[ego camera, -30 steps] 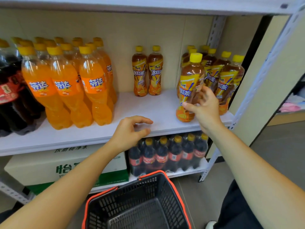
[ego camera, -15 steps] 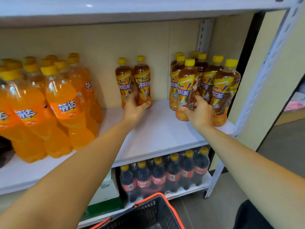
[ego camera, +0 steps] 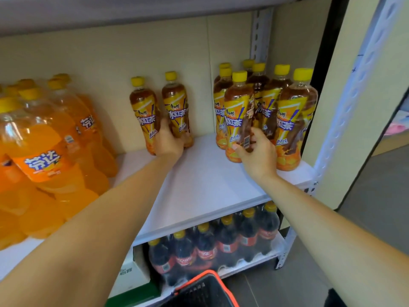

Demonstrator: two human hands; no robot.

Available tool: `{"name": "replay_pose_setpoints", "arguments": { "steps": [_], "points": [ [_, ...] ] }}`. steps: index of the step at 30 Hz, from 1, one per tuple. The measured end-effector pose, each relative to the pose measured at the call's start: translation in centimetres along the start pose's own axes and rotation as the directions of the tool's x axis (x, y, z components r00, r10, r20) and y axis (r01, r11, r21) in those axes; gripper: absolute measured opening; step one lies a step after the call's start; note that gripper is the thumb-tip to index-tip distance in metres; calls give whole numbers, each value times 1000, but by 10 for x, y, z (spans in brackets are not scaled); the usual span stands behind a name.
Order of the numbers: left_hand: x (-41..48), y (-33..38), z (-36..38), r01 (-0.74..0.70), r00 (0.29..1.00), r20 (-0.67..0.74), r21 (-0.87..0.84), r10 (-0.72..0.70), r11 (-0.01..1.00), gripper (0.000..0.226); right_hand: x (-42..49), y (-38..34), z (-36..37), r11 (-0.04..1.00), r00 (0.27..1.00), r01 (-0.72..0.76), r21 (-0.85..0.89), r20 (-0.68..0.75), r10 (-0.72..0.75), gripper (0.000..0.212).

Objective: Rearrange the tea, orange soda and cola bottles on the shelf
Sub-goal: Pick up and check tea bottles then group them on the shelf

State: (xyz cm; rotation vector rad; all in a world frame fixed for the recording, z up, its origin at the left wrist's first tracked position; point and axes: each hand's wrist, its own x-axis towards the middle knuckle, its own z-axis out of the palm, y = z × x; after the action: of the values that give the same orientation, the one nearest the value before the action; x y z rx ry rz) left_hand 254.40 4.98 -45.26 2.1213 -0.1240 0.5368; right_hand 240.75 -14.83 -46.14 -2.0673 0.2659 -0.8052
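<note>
Nearest: black plastic basket with orange rim, below and between both grips. Behind it on the lower shelf, a wrapped pack of dark cola bottles with yellow caps and red labels sits under the right grip. White-green cardboard box under the left grip.

White shelf board carries the rest. Large orange soda bottles, yellow caps, bunched well left of the left grip.

Right grip clenched low on the front tea bottle (brown, yellow cap, yellow label): thumb on its left side, fingers on the barcode side. Base at board level; can't tell if lifted. Remaining tea bottles packed just behind and right of that grip, touching the held one.

Left grip, further back, wraps the base of the right bottle of a separate pair, thumb up between the two. Its neighbour stands just left of the grip. Beige back panel behind.
</note>
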Motion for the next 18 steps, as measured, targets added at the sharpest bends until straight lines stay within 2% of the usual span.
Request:
{"name": "replay_pose_setpoints", "arguments": {
  "steps": [5, 7, 10, 12, 15, 18],
  "points": [
    [-6, 0, -16, -61, 994, 86, -39, 64, 997, 57, -4, -5, 0, 998, 998, -69, -6, 13, 69, 63],
    [-19, 0, -21, -54, 989, 130, -142, 72, 988, 57, -13, -9, -1, 996, 995, -92, -11, -27, 92, 70],
    [-45, 3, -35, -27, 984, 164, -281, 76, 959, 58, -28, -22, -6, 997, 986, -63, 37, -150, 68, 61],
    [-64, 5, -50, -9, 972, 219, -327, 85, 945, 56, -38, -34, -9, 995, 988, -26, 97, -147, 40, 54],
    [-92, 10, -78, -11, 949, 290, -353, 121, 936, 52, -55, -53, -14, 964, 993, -92, 249, 100, 69, 51],
    [-124, 19, -109, -22, 926, 340, -380, 162, 925, 53, -77, -69, -17, 911, 925, -210, 356, 373, 68, 49]
  ]
}}
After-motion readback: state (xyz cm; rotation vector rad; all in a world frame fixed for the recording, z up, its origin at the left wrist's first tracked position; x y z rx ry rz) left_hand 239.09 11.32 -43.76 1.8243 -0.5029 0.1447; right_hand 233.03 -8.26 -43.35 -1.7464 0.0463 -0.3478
